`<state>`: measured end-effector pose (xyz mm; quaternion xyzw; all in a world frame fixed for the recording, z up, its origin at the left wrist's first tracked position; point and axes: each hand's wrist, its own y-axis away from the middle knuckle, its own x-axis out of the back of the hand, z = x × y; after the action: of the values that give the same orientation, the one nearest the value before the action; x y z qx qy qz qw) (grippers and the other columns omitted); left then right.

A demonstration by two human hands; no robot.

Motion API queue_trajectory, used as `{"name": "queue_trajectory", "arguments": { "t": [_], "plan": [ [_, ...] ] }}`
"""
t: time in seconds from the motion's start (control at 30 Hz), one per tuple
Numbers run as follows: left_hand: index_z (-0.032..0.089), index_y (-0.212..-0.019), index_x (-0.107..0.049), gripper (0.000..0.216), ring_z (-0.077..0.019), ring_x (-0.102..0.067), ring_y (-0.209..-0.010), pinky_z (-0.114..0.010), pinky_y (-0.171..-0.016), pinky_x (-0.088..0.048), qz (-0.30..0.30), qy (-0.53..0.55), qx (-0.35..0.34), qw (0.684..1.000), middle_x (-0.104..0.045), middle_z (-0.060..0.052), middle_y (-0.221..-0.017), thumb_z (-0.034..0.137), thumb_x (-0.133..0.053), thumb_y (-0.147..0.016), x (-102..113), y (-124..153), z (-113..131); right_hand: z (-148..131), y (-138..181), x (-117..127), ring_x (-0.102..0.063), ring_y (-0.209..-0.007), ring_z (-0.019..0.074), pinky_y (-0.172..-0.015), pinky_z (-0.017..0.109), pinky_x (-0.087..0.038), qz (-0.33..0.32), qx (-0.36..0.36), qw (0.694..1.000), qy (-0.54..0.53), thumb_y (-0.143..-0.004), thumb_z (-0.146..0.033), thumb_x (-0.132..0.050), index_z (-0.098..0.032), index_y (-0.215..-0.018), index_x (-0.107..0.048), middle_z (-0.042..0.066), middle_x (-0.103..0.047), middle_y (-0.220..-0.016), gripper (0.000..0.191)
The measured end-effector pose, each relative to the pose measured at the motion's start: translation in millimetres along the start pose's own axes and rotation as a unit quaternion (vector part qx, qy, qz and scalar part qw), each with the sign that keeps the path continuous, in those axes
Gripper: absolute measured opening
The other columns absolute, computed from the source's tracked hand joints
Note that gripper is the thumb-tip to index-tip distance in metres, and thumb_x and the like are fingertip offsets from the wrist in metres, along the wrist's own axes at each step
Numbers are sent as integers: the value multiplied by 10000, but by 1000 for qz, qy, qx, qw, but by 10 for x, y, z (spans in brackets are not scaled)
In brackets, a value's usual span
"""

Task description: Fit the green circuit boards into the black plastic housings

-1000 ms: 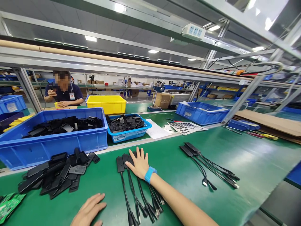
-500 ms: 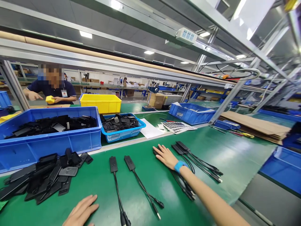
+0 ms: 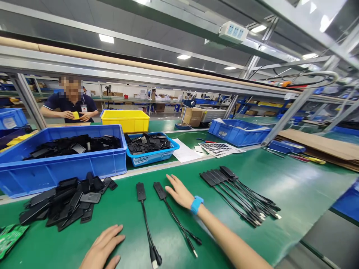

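Note:
My right hand (image 3: 179,192), with a blue band at the wrist, reaches over the green mat with its fingers apart and holds nothing. Just left of its fingertips lies a black cable module (image 3: 160,191), a flat box with leads ending in a metal plug. A second cable module (image 3: 141,192) lies parallel, farther left. My left hand (image 3: 103,246) rests open at the bottom of the view, beside that second module's leads. To the right of my right arm, several like modules (image 3: 215,177) lie side by side, their leads (image 3: 246,203) fanning toward the lower right.
A pile of black plastic cases (image 3: 67,201) lies before a large blue bin (image 3: 84,160). Beside it stand a light-blue basket (image 3: 153,157) and a yellow bin (image 3: 126,121). Green circuit boards (image 3: 11,239) lie lower left. Across the bench a co-worker (image 3: 70,106) holds a yellow object.
My right hand has moved left, away from the row of modules, toward the two separate ones. The modules it covered now lie uncovered in line with the others. The view has shifted slightly.

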<state>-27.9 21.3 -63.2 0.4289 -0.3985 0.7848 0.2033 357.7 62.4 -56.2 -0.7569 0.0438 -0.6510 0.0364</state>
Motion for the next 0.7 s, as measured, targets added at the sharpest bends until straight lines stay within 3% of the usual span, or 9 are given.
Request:
{"name": "queue_trajectory", "arguments": {
  "t": [0.1, 0.27, 0.37, 0.47, 0.53, 0.6, 0.7],
  "plan": [
    [316, -1187, -601, 324, -211, -601, -1159, -283, -939, -515, -3, 7, -5, 1000, -643, -26, -1260, 331, -549, -868, -9, 3, 14, -484, -115, -109, -395, -1290, 294, -1037, 446, -353, -1, 37, 999, -18, -954, -385, -347, -197, -1442, -371, 150, -451, -1404, 524],
    [297, -1197, -592, 321, -225, -569, -1199, -335, -963, -505, 17, 21, 20, 999, -628, -51, -1278, 326, -493, -892, -134, 66, -6, -896, -329, -47, -487, -1099, 306, -940, 436, -410, 9, 30, 999, -15, -969, -277, -270, -125, -1404, -422, 200, -520, -1245, 485],
    [296, -1216, -578, 335, -228, -560, -1209, -347, -953, -512, 15, 12, 23, 1000, -619, -49, -1291, 319, -481, -896, -178, 89, -33, -1125, -356, -51, -491, -1068, 343, -905, 458, -419, 7, 17, 1000, -8, -960, -458, -292, -68, -1393, -424, 233, -528, -1204, 598],
    [308, -1227, -569, 354, -216, -576, -1192, -323, -935, -520, -2, -1, -8, 1000, -618, -30, -1295, 288, -514, -878, -136, 72, -61, -1337, -271, -86, -456, -1093, 396, -887, 515, -406, 5, 21, 1000, -1, -823, -681, -439, -69, -1438, -342, 250, -498, -1230, 874],
    [315, -1232, -569, 370, -209, -590, -1174, -299, -919, -524, -12, -13, -26, 1000, -622, -23, -1289, 277, -538, -866, -75, 44, -61, -1403, -182, -78, -440, -1115, 395, -901, 510, -389, -7, 36, 999, 0, -793, -643, -515, -79, -1457, -300, 246, -489, -1231, 898],
    [312, -1217, -584, 358, -209, -599, -1161, -280, -914, -523, -16, -23, -29, 999, -627, -21, -1282, 285, -555, -860, -17, 17, -43, -1363, -94, -19, -452, -1121, 366, -914, 465, -387, -28, 48, 998, -3, -816, -536, -534, -107, -1457, -310, 221, -507, -1207, 803],
    [315, -1186, -606, 330, -217, -605, -1152, -275, -906, -529, -16, -26, -24, 999, -626, -12, -1282, 307, -567, -858, 18, 3, -13, -1048, 16, 184, -538, -1048, 295, -887, 378, -413, -61, 38, 997, -4, -840, -481, -512, -190, -1435, -375, 149, -574, -1128, 676]
  ]
}}
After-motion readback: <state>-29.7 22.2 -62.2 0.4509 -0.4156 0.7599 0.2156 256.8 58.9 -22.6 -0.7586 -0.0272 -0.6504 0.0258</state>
